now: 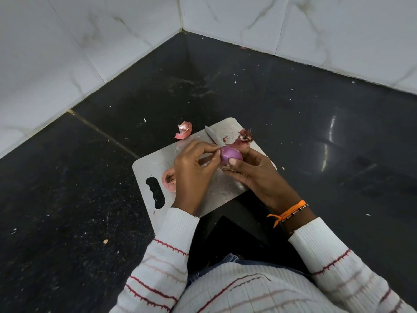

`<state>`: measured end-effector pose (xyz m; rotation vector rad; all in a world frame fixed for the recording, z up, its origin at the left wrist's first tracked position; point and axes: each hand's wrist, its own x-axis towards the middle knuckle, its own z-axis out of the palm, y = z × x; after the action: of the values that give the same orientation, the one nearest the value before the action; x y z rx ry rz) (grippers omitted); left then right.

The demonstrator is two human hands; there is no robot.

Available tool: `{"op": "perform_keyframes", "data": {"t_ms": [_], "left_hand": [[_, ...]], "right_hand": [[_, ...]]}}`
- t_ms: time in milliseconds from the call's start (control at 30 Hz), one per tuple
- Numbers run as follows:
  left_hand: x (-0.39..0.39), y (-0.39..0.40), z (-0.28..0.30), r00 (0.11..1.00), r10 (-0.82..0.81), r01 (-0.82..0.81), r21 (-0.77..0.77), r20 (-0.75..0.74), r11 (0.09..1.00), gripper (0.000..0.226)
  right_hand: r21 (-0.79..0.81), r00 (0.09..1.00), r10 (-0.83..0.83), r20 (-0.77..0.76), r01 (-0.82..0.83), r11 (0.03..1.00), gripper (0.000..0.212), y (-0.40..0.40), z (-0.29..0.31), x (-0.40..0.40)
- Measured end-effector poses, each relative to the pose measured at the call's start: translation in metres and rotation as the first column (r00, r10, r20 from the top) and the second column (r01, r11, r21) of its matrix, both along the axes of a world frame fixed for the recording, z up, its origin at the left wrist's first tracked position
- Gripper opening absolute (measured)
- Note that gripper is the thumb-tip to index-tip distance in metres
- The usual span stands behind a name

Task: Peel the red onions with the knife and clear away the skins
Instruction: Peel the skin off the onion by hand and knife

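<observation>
1. A red onion, its purple flesh largely bared, is held above a metal cutting board set on a dark stone counter.
2. The onion is cradled in the right hand, fingers curled beneath it and the thumb pressed on its near side.
3. The left hand is seen with fingertips pinched together at the onion's left edge; whether a strip of skin is caught there cannot be told.
4. A knife is seen behind the onion, its blade pointing up and left toward the wall corner, long axis running diagonally; the handle is hidden, so which hand holds it cannot be told.
5. Loose skins are piled on the board's far corner.
6. A curled skin piece lies on the counter just beyond the board's edge.
7. A second onion rests on the board beside the left wrist, partly hidden.
</observation>
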<state>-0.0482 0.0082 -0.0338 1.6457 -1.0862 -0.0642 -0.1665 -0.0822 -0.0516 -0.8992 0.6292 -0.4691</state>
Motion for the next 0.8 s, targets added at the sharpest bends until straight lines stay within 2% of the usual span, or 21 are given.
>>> {"op": "perform_keyframes", "data": {"t_ms": [133,300,367,467,533,600,700,800], "left_hand": [[0.002,-0.001,-0.003,0.987,0.072,-0.072,0.007,-0.145,0.997,0.011],[0.003,-0.002,-0.004,0.938,0.149,-0.135,0.067,-0.313,0.989,0.025],[0.000,-0.002,0.001,0.938,0.136,-0.123,0.060,-0.318,0.991,0.027],[-0.007,-0.002,0.007,0.948,0.062,-0.051,0.044,-0.311,0.998,0.012],[-0.011,-0.003,0.007,0.970,0.047,-0.030,0.075,-0.240,0.997,0.019],[-0.012,-0.005,0.004,0.984,0.052,-0.041,0.065,-0.171,0.997,0.018],[-0.013,-0.005,0.002,0.983,0.073,-0.071,0.019,-0.167,0.997,0.012],[-0.013,-0.007,0.001,0.989,0.087,-0.082,0.049,-0.117,0.995,0.009]], "right_hand": [[0.066,0.998,-0.011,0.064,0.007,0.998,0.048,0.000,0.000,-0.001],[0.090,0.994,-0.011,0.106,0.002,0.996,0.060,-0.001,0.005,0.000],[0.074,0.995,-0.022,0.094,0.015,0.997,0.062,0.000,0.004,0.001],[0.051,0.996,-0.043,0.084,0.039,0.998,0.061,0.001,0.002,0.001],[0.022,0.996,-0.054,0.073,0.053,0.998,0.057,0.001,0.001,0.001],[-0.012,0.997,-0.063,0.051,0.064,0.998,0.054,0.002,0.001,0.002],[-0.063,0.997,-0.072,0.005,0.072,0.995,0.055,0.002,0.001,0.001],[-0.078,0.997,-0.079,-0.021,0.077,0.994,0.056,0.002,0.001,0.002]]}}
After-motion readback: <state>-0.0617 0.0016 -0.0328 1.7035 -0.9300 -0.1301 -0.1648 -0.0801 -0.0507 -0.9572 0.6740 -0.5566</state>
